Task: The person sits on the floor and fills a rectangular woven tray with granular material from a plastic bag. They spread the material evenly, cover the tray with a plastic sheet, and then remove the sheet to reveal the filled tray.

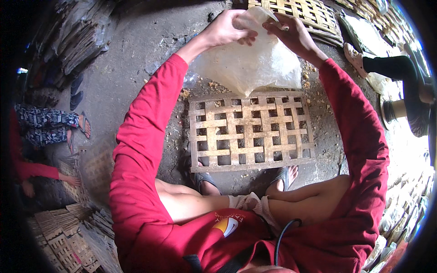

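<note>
Held up at arm's length is a thin, translucent plastic sheet (255, 68); whether it is a bag cannot be told. My left hand (230, 29) is closed on its upper left part, fingers partly behind the film. On the upper right, my right hand (293, 35) pinches the edge between thumb and fingers. The plastic hangs down, its lower tip over the far edge of a woven bamboo tray (246, 132). That tray, a rectangular open lattice with a frame, lies flat on the ground in front of my feet.
Pale crumbs lie around the tray. More bamboo lattices (309, 13) are stacked at the far right. Another person's legs (391, 67) reach in from the right. At left, someone's hand (70, 179) touches another lattice. Piles of lattices and plastic (68, 241) stand at lower left.
</note>
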Available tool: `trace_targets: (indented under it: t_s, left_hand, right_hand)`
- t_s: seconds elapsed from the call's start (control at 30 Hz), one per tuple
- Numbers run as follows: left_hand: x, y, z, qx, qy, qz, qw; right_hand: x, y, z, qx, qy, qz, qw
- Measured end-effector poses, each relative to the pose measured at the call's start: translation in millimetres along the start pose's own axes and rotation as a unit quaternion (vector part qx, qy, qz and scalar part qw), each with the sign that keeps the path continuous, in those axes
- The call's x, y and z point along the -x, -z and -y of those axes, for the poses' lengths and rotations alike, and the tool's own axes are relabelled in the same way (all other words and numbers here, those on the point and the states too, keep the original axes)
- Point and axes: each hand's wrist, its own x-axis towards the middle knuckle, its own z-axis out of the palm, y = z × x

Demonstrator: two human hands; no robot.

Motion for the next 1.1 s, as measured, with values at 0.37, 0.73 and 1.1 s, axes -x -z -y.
trace_targets:
  t_s: [0.37,0.73,1.1]
  left_hand:
    - [11.6,18.2,2.2,-0.096,0.043,0.066,0.992]
    - [10.3,32.8,31.7,-0.119,0.069,0.073,0.988]
    - [40.7,56.1,90.1,-0.124,0.155,0.114,0.973]
  right_hand:
    - [1.1,11.1,-13.8,0.045,0.078,-0.084,0.992]
    - [-4.3,30.2,-23.3,0.033,0.061,-0.069,0.995]
    - [2.8,57.0,-13.6,-0.194,-0.037,-0.133,0.971]
